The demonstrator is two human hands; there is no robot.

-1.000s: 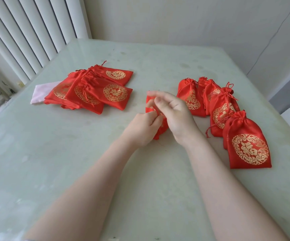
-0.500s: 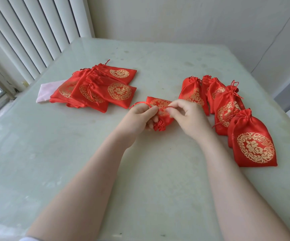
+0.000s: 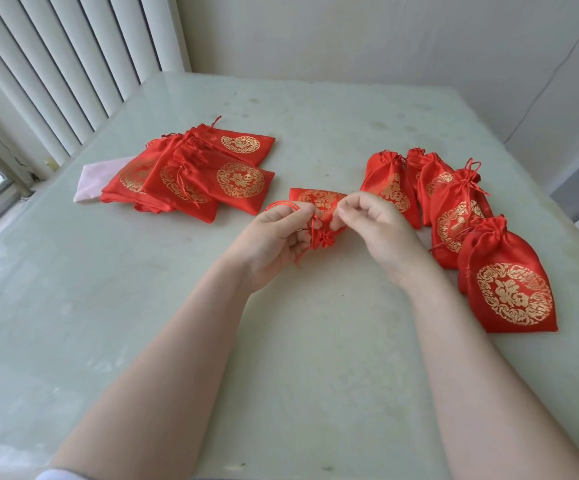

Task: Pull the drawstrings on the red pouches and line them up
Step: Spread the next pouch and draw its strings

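- Your left hand [image 3: 276,237] sits at table centre, fingers curled round a loop of red drawstring [image 3: 283,206]; the cord arcs over the top of the knuckles and a loose end trails out below the hand
- Your right hand [image 3: 376,226] is just beside it, thumb and forefinger pinching the fabric of the red pouch [image 3: 319,200] near its neck; the other fingers are curled loosely
- The pouch you are working lies between both hands, gold emblem side up, body pointing away from you; its mouth is bunched into a tight ruffle [image 3: 324,239] on the near side, between your two thumbs
- Whether the pouch rests on the table or is lifted just off it: cannot tell
- Pile of flat pouches [image 3: 191,174] to your left, mouths ungathered, overlapping one another loosely; gold round emblems show on several
- A pale pink cloth [image 3: 95,178] pokes out from under the left edge of that pile
- Row of cinched pouches [image 3: 454,209] to your right, running from far centre toward the near right edge, each overlapping the next, necks gathered and pointing away from you
- Nearest pouch of the row [image 3: 510,292] lies flat with its emblem fully in view; it is near your right forearm but apart from it
- Table [image 3: 142,323] is pale green and glossy, with faint stains toward the far end
- White vertical blinds [image 3: 56,64] hang at far left
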